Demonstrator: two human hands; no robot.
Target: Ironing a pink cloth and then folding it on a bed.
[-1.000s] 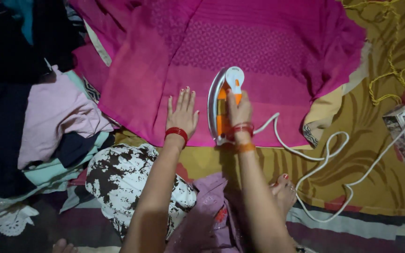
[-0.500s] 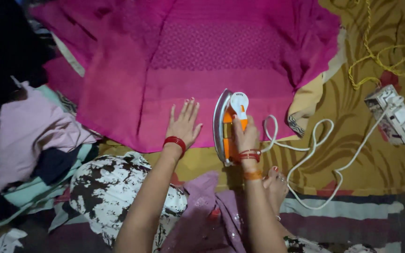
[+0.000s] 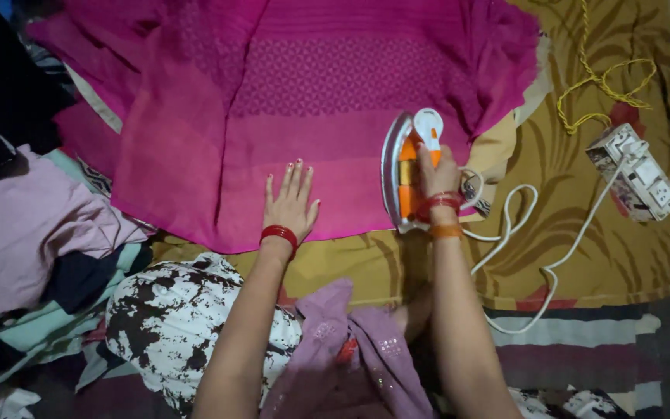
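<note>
A magenta garment point(image 3: 296, 85) lies spread on a mustard patterned cloth point(image 3: 583, 256). My left hand point(image 3: 291, 203) rests flat on the garment's near edge, fingers apart, a red bangle at the wrist. My right hand point(image 3: 437, 172) grips the orange handle of a white and orange electric iron point(image 3: 406, 167), which sits on the garment's lower right part. The iron's white cord point(image 3: 540, 268) loops across the cloth to a white extension socket box point(image 3: 634, 172) at the right.
A pile of folded and crumpled clothes point(image 3: 36, 233) in pink, dark and teal lies at the left. A yellow cord point(image 3: 602, 77) curls at the upper right. My knees, in white-and-brown print and mauve fabric point(image 3: 350, 349), fill the near edge.
The iron and my right hand have slid to the right across the garment. My left hand stays flat on the fabric, now further from the iron.
</note>
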